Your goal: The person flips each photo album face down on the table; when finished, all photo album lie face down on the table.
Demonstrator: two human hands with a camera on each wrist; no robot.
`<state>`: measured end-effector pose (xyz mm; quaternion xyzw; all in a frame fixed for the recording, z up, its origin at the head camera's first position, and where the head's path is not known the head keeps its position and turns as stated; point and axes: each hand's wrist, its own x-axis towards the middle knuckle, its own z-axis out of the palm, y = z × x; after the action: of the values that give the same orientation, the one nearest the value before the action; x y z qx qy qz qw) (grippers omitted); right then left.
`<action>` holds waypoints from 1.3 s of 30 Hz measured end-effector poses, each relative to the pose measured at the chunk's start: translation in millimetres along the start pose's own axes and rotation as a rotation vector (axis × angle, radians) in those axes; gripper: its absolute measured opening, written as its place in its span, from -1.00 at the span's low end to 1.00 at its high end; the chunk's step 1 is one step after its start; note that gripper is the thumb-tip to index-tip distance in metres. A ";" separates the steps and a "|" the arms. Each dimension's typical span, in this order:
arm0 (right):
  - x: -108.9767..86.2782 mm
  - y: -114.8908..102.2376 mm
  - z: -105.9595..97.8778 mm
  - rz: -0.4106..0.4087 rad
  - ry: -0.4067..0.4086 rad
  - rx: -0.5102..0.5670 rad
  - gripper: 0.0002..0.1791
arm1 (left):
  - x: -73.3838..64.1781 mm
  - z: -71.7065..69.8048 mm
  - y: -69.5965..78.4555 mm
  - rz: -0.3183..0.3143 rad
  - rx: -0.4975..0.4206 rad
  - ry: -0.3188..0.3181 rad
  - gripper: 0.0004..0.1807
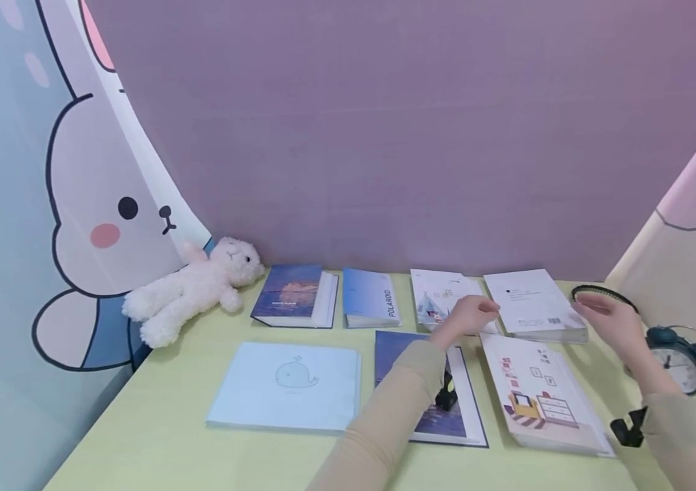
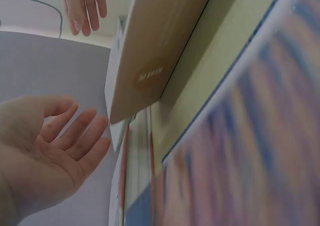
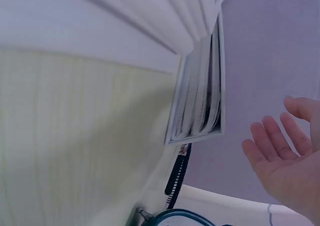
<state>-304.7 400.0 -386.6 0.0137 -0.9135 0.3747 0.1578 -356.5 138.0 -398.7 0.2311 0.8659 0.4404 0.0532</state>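
My left hand (image 1: 471, 316) is raised above the table, its fingers loosely bent and holding nothing. It is nearest to the back-row album with a tent drawing (image 1: 436, 290) and the album with a furniture drawing (image 1: 535, 395). In the left wrist view its fingers (image 2: 82, 141) hang apart from the album edges. My right hand (image 1: 613, 324) also holds nothing, beside the thick white album (image 1: 526, 300) and above the table's right side. The right wrist view shows its fingers (image 3: 275, 141) spread and relaxed, away from the white album's page edges (image 3: 200, 95).
A blue POLAROID album (image 1: 369, 293) and a sunset-cover album (image 1: 293, 293) lie at the back. In front are a pale blue whale album (image 1: 286, 385) and a purple-blue album (image 1: 397, 348) partly under my left arm. A plush toy (image 1: 200, 290), alarm clock (image 1: 679, 361) and dark-rimmed round object (image 1: 606, 292) flank them.
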 end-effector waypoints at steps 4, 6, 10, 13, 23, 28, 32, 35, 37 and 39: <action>2.1 -8.2 -0.2 -0.020 -0.002 -0.025 -0.37 | -0.1 -12.5 -4.4 0.036 -0.012 0.024 -0.74; 5.3 -13.7 1.1 -0.020 0.000 -0.050 -0.37 | -0.9 -18.7 -5.6 0.062 0.001 0.032 -0.74; 12.9 -30.0 7.5 -0.031 -0.007 -0.061 -0.36 | -6.1 -32.6 -7.2 0.105 0.034 0.044 -0.72; 17.4 -43.1 15.2 -0.059 -0.010 -0.035 -0.37 | -11.5 -42.9 -10.9 0.107 0.049 0.055 -0.72; 29.9 -78.3 46.0 -0.176 -0.042 0.035 -0.46 | -22.4 -69.5 -33.1 0.052 0.013 0.098 -0.70; 33.4 -93.2 65.4 -0.217 -0.061 0.050 -0.50 | -31.7 -81.3 -41.2 -0.033 0.066 0.146 -0.67; 33.2 -101.6 81.0 -0.232 -0.104 0.052 -0.52 | -40.2 -88.3 -50.4 -0.113 0.003 0.123 -0.56; 33.4 -105.0 91.0 -0.239 -0.144 0.049 -0.52 | -45.0 -91.9 -57.5 -0.168 -0.062 0.075 -0.46; 33.4 -106.3 96.3 -0.242 -0.178 0.050 -0.52 | -46.9 -93.4 -61.9 -0.186 -0.087 0.036 -0.43; 33.6 -107.5 100.6 -0.241 -0.206 0.045 -0.51 | -48.0 -94.8 -65.7 -0.192 -0.085 0.004 -0.40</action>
<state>-349.2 256.6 -370.7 0.1651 -0.9081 0.3698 0.1065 -365.1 13.4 -398.3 0.1436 0.8646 0.4702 0.1033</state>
